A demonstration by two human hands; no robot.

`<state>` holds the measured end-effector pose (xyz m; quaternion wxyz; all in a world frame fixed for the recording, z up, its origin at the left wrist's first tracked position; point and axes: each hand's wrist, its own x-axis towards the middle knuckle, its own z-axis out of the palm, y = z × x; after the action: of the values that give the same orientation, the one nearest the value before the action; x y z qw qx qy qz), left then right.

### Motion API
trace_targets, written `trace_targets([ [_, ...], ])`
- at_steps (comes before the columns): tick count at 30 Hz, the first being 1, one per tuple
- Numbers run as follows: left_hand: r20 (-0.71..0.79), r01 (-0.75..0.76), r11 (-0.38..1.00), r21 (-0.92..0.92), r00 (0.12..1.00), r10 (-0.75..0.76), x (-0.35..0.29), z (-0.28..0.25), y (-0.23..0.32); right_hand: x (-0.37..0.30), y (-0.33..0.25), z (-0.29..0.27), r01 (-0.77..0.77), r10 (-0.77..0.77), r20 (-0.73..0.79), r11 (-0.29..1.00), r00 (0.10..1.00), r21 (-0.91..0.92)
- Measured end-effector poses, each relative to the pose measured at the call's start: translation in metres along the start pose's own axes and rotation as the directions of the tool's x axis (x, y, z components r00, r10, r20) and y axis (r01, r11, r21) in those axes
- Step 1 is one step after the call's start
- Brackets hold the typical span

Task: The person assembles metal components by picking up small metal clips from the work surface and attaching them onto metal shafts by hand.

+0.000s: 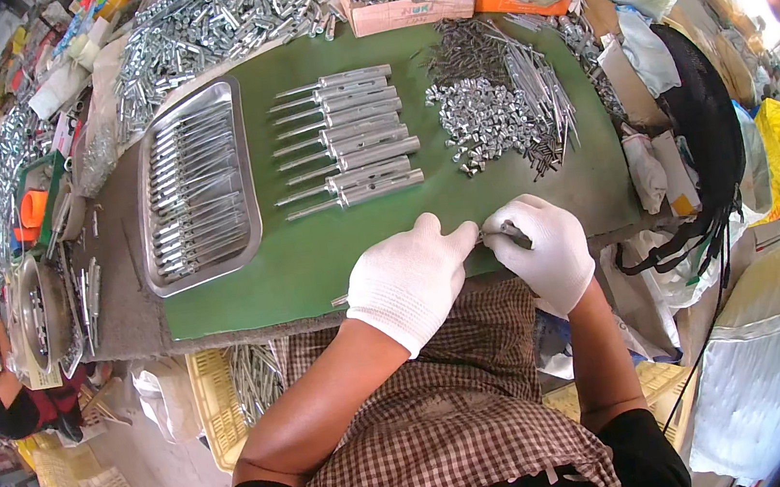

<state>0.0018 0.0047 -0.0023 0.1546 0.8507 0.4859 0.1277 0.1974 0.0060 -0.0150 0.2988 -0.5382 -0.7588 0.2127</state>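
Note:
My left hand [413, 275], in a white knitted glove, is closed around a thin metal rod [340, 300] whose end sticks out past the wrist side. At its fingertips my right hand [546, 249], gloved too, pinches close to the rod's other end; whatever sits in those fingers is mostly hidden. Beyond the hands, several silver metal tubes with thin shafts [365, 157] lie in a column on the green mat [315, 267]. To their right spreads a pile of small silver metal pieces [482, 120], beside long thin pins [542, 93] and dark small pins [468, 49].
A steel tray [247, 164] holding a column of slim metal rods stands at the left. Behind the mat are a heap of metal cylinders [218, 31] and a pink box [406, 13] of small parts. A black mesh bag [701, 118] hangs at the right edge.

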Motion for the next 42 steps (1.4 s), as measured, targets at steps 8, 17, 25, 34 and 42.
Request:
trace_targets([
  [8,0.027,-0.036,0.991,0.131,0.999,0.033,-0.001,0.001,0.002,0.000,-0.004,-0.002,-0.035,0.035,-0.005,0.998,0.999,-0.053],
  [17,0.096,-0.036,0.991,0.126,0.995,0.024,0.003,-0.007,0.005,0.024,-0.005,0.027,0.120,0.301,-0.082,-0.109,0.950,0.987],
  [25,0.136,-0.085,0.983,0.165,0.989,0.063,0.005,-0.003,0.002,0.019,-0.007,0.044,0.180,0.241,-0.219,0.176,0.945,0.968],
  [34,-0.027,-0.076,0.972,0.223,0.996,0.084,0.006,0.002,0.007,0.022,-0.002,0.039,0.229,0.290,-0.184,-0.130,0.939,0.965],
  [42,-0.166,0.477,0.846,0.240,0.878,-0.448,-0.191,-0.067,-0.063,0.022,0.002,0.032,0.018,0.427,-0.078,0.143,0.901,0.990],
])
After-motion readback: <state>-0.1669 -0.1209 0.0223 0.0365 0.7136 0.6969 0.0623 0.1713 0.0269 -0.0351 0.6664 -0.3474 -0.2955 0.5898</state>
